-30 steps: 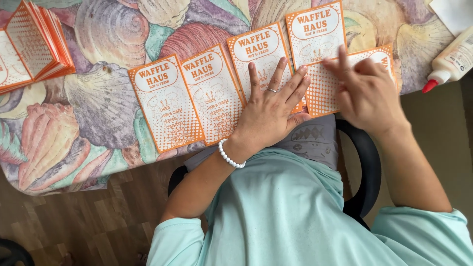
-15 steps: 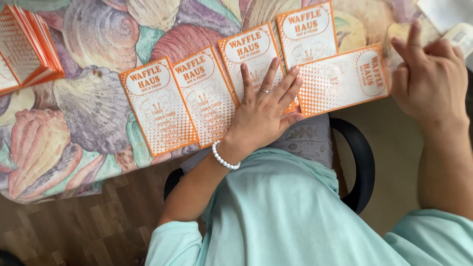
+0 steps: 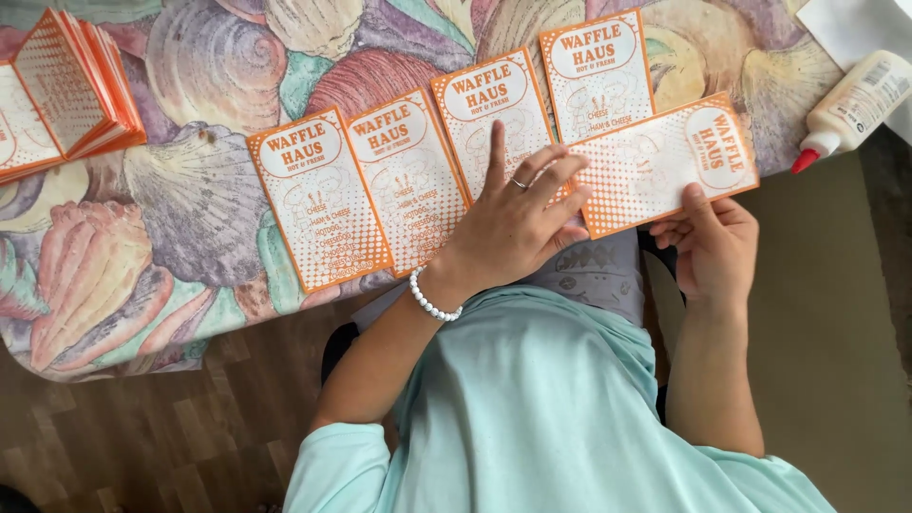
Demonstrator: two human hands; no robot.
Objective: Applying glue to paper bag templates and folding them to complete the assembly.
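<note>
Four orange-and-white printed cards lie in an overlapping row on the shell-patterned worktop (image 3: 190, 190), and a fifth, sideways card (image 3: 665, 161) rests across the row's right end, its near edge at the worktop's near rim. The left hand (image 3: 518, 223) lies flat with fingers spread, its grip open, pressing on the third card (image 3: 494, 109) and the left end of the sideways card; the right hand (image 3: 712, 237) pinches the sideways card's near edge between thumb above and fingers below. The risks, as judged: the sideways card overhangs the rim and may tip to the floor should the pinch loosen; a push from the flat hand may skew the overlapping row, the leftmost card (image 3: 318, 199) included; the glue bottle (image 3: 850, 104), lying on its side at the far right with its red tip near the rim, may roll off if the cloth is tugged. A stack of further cards (image 3: 66, 90) stands at the far left. Compared with half a second ago, the right hand, then raised and clear to the right of the card, now grasps it from the near side, and the left hand's fingers reach farther over it.
</note>
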